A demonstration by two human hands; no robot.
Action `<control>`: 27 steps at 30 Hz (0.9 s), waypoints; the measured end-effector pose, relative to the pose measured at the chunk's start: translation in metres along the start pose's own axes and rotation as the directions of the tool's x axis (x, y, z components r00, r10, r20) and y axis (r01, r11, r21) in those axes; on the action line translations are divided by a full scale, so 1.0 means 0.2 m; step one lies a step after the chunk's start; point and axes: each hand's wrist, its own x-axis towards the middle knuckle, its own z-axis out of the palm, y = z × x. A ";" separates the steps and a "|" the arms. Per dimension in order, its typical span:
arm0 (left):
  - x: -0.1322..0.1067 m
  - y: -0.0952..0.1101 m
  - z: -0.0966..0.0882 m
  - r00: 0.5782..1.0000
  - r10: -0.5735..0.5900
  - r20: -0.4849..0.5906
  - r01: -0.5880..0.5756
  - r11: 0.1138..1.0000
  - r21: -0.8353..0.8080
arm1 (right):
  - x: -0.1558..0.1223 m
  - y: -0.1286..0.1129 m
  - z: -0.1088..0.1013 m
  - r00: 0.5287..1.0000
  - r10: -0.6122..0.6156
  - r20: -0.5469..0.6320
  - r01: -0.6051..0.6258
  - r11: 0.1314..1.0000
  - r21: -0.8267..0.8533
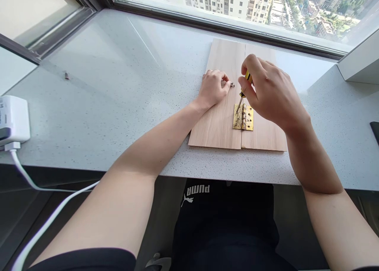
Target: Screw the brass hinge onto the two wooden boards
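My right hand (268, 91) grips a screwdriver (248, 79) with a yellow and black handle. The shaft slants down, its tip meeting the upper left part of a brass-coloured hinge (248, 123). This hinge lies unfolded across the seam between two pale wooden boards (216, 133), its knuckle along the seam. Resting on the left board, my left hand (213, 87) has its fingers curled in, thumb and index close together. Small dark metal pieces (232, 85), which look like screws, are at those fingertips; whether any is pinched is hard to tell.
The boards lie on a speckled white windowsill counter (124, 105) beneath a large window. At the left is a white charger (14, 119) with a white cable (56, 212) hanging past the front edge. A tiny dark bit (66, 76) lies farther back. A dark object (375, 131) sits at the right edge.
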 end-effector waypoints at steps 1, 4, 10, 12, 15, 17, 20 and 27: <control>0.00 0.00 0.01 1.000 0.005 -0.009 -0.005 1.000 -0.004 | 0.00 0.01 0.01 0.999 0.027 -0.040 -0.026 1.000 0.008; 0.01 -0.02 0.02 1.000 0.016 -0.025 -0.016 1.000 -0.005 | 0.02 0.04 0.05 0.983 0.131 -0.128 -0.134 0.991 -0.013; 0.01 -0.03 0.02 0.999 0.028 -0.027 -0.028 1.000 0.001 | 0.03 0.03 0.00 0.995 0.087 -0.046 -0.090 0.994 -0.058; 0.01 -0.03 0.02 0.999 0.029 -0.022 -0.028 1.000 0.004 | 0.02 0.02 -0.04 1.000 0.009 0.025 -0.008 0.999 -0.044; 0.01 -0.03 0.01 1.000 0.026 -0.018 -0.026 1.000 0.010 | 0.01 0.03 -0.05 0.997 -0.044 0.058 0.047 0.998 -0.047; 0.01 -0.03 0.02 1.000 0.024 -0.015 -0.024 1.000 0.014 | 0.00 0.07 -0.03 1.000 -0.024 -0.003 0.024 0.998 -0.055; 0.01 -0.04 0.02 1.000 0.025 -0.019 -0.025 1.000 0.015 | 0.00 0.14 0.03 0.988 0.020 -0.150 -0.023 1.000 -0.021; 0.00 0.00 -0.01 1.000 -0.001 0.017 0.000 0.999 0.033 | -0.01 0.00 -0.02 0.998 0.038 0.053 -0.036 0.999 -0.040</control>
